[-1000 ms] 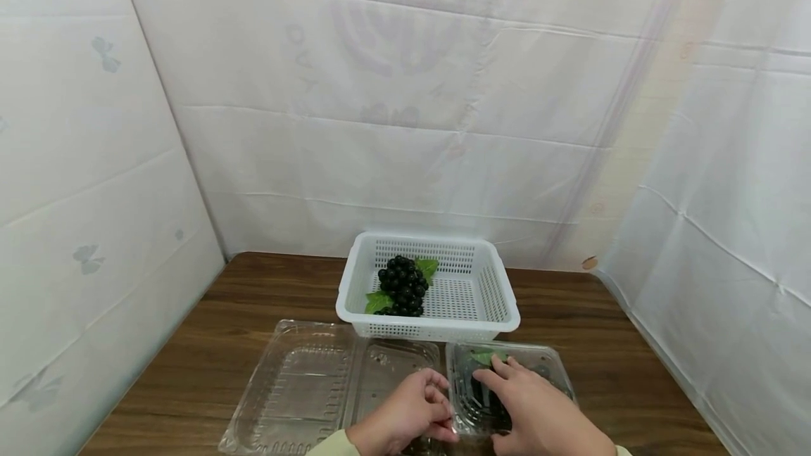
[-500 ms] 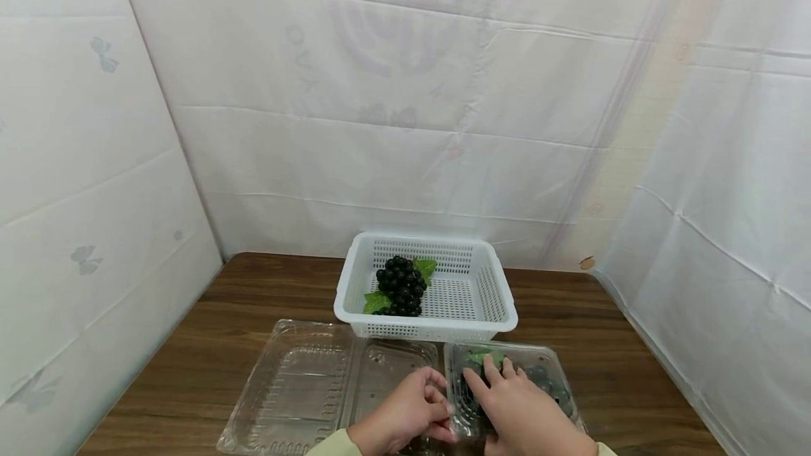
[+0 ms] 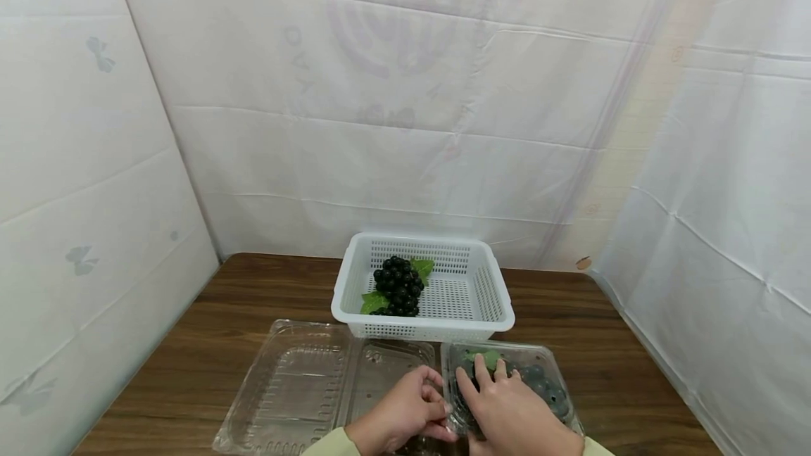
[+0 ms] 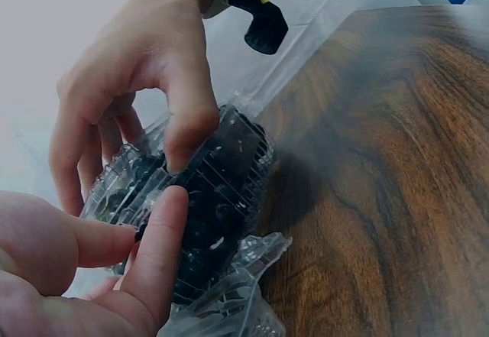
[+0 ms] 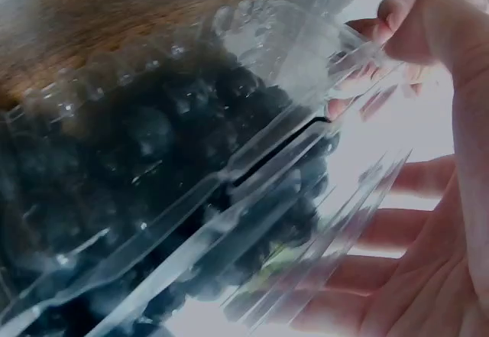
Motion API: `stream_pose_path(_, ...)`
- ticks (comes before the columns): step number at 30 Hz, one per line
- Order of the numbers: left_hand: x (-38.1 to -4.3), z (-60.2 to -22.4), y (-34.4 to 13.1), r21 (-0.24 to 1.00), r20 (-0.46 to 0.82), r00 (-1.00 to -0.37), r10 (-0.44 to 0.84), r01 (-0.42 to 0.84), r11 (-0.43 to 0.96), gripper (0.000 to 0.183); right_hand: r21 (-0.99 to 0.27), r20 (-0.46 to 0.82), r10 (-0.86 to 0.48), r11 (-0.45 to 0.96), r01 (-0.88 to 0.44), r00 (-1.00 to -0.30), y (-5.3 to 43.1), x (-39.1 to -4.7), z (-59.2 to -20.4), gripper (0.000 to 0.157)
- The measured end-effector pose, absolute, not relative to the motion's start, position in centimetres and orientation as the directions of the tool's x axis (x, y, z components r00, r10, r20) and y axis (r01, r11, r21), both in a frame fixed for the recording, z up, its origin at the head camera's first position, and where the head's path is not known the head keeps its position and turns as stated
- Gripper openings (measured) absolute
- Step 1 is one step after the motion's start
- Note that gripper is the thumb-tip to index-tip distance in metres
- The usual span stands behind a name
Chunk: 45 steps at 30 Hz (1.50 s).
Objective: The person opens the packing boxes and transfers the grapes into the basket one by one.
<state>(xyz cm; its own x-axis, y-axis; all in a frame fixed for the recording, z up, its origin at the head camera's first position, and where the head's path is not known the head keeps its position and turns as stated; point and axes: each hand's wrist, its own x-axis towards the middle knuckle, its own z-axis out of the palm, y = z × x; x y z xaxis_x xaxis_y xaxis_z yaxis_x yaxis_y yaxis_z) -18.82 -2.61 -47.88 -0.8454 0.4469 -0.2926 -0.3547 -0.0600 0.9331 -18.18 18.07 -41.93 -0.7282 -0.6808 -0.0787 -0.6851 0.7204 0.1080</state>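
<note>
Left hand (image 3: 407, 410) pinching clear container (image 4: 221, 199), right hand (image 3: 514, 410) spread over its lid (image 3: 522, 356), dark fruit (image 3: 550, 394) half-hidden beneath

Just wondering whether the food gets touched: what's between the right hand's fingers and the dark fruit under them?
A clear plastic lid lies between the right hand's fingers and the dark fruit. The right wrist view shows this most clearly.

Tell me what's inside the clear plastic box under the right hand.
Inside the clear plastic box are dark grapes and a green leaf near its far side. The right hand covers part of it from above, and the outer fruit hides whatever lies at the centre.
</note>
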Motion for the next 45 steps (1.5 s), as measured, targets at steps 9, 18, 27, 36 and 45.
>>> stream_pose_path(9, -18.8, -47.9, -2.5, 0.931, -0.294, -0.839, 0.459, -0.360, -0.062, 0.030, 0.139, -0.054, -0.664, 0.735, -0.664, -0.746, 16.9, -18.1, -42.0, 0.068)
stream_pose_path(18, -18.7, -48.1, -2.2, 0.936, -0.283, -0.850, 0.444, -0.346, -0.066, 0.022, 0.192, -0.036, -0.704, 0.692, -0.696, -0.709, 16.7, -18.5, -41.8, 0.075)
stream_pose_path(27, -18.3, -48.3, -1.9, 0.945, -0.233, -0.868, 0.439, -0.308, -0.107, 0.025, 0.173, -0.047, -0.755, 0.639, -0.750, -0.654, 16.6, -18.8, -41.3, 0.077)
stream_pose_path(36, -18.4, -47.9, -1.8, 0.948, -0.246, -0.869, 0.429, -0.307, -0.079, 0.024, 0.205, -0.060, -0.769, 0.614, -0.762, -0.636, 16.4, -19.0, -40.9, 0.075)
stream_pose_path(45, -18.5, -47.6, -1.8, 0.971, -0.204, -0.891, 0.405, -0.235, -0.028, 0.030, 0.006, -0.045, -0.797, 0.602, -0.798, -0.602, 16.3, -19.4, -39.4, 0.035)
